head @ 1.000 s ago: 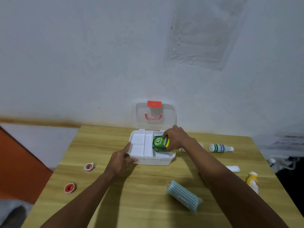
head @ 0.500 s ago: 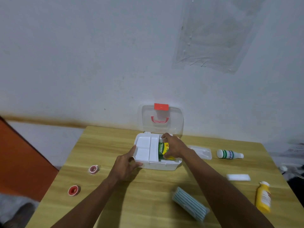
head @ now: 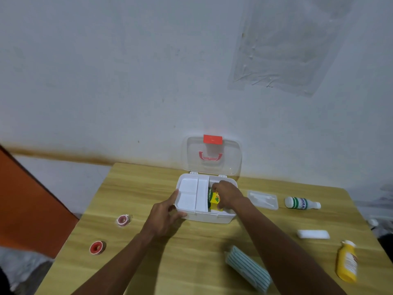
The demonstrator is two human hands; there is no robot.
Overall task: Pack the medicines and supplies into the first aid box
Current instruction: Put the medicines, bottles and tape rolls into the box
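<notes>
The white first aid box (head: 209, 217) stands open on the wooden table (head: 136, 188), its clear lid (head: 231, 165) upright against the wall. My right hand (head: 228, 193) is inside the box's right compartment, fingers closed on a green and yellow medicine box (head: 214, 200) that sits low in it. My left hand (head: 164, 215) grips the box's front left corner, thumb along the left rim. A white inner tray (head: 190, 195) fills the box's left part.
Left of the box lie two red tape rolls (head: 123, 220) (head: 97, 247). To the right are a clear tray (head: 263, 199), a white bottle with green stripes (head: 301, 202), a white packet (head: 313, 234) and a yellow bottle (head: 346, 261). A striped roll (head: 247, 268) lies near the front.
The medicine box has gone from above the rim down into the right compartment, turned so its yellow side shows. My left hand has stayed on the box's corner. The camera has tilted.
</notes>
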